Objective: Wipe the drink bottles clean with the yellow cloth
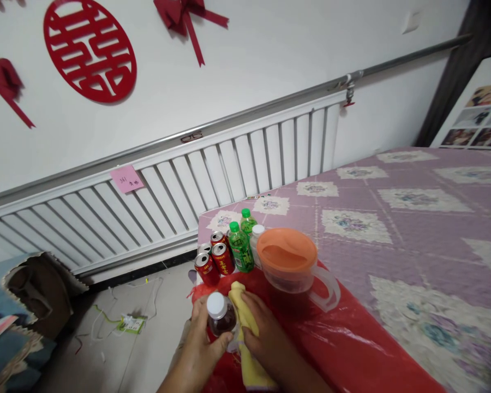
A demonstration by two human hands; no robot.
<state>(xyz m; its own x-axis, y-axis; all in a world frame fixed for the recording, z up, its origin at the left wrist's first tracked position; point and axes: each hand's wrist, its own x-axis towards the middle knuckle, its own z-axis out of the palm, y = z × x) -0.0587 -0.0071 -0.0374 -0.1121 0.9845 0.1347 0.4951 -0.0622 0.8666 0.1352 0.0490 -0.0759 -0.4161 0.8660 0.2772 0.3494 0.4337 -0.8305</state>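
My left hand point(198, 344) is wrapped round a small dark bottle point(221, 318) with a white cap, holding it upright over the red plastic sheet point(335, 344). My right hand point(265, 335) presses a yellow cloth point(242, 308) against the bottle's side, fingers closed on the cloth. Just beyond stand three red cans point(215, 259), two green bottles point(241, 245) and a white-capped bottle point(257, 240). A clear pitcher with an orange lid point(288, 256) stands to the right of them.
The red sheet covers the near corner of a bed with a purple patterned cover point(413, 218). A white radiator point(188, 180) with a pink note point(126, 179) lines the wall. Cables and a packet lie on the floor point(126, 322) at left, beside a blue covered piece of furniture point(16, 316).
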